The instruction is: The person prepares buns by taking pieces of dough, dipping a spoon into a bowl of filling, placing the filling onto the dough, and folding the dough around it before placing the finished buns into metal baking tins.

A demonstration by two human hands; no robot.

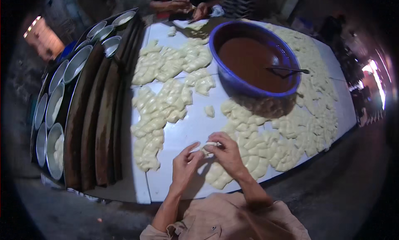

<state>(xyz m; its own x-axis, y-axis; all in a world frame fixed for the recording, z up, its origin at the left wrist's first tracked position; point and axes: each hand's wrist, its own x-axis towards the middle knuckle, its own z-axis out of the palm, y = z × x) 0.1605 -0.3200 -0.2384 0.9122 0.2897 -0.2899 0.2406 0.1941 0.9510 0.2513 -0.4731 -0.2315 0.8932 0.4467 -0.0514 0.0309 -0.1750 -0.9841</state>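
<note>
And here we go, both hands in play at the near edge of the white tabletop (pixel 176 140)! R hand (pixel 226 154) has a small pale dough piece (pixel 209 146) pinched btwn thumb & fingers, just above the surface. L hand (pixel 184 164) is right up close on the other side, fingers curled, thumb pointing at the piece; can't tell if it's gripping or just touching. So the dough piece sits btwn the two sets of fingertips, approx. front & centre. Forearms come in from the lower edge, w/ a tan shirt (pixel 208 215) below.

Over on the L side of the table: a big patch of flattened dough (pixel 160 111), pcs packed tight & overlapping. On the R, another spread of dough pcs (pixel 286 140), running round the basin to the far end. One lone dough scrap (pixel 209 111) lies btwn the two patches.

Blue basin (pixel 218 69) stands toward the far side, w/ brown filling (pixel 245 59) inside & a dark utensil (pixel 297 69) leaning on its R rim. Far L: metal bowls (pixel 50 150), some w/ pale stuff in them, beside long dark boards (pixel 87 127). Top edge: a co-worker's hands (pixel 181 3), close together, grip unclear.
</note>
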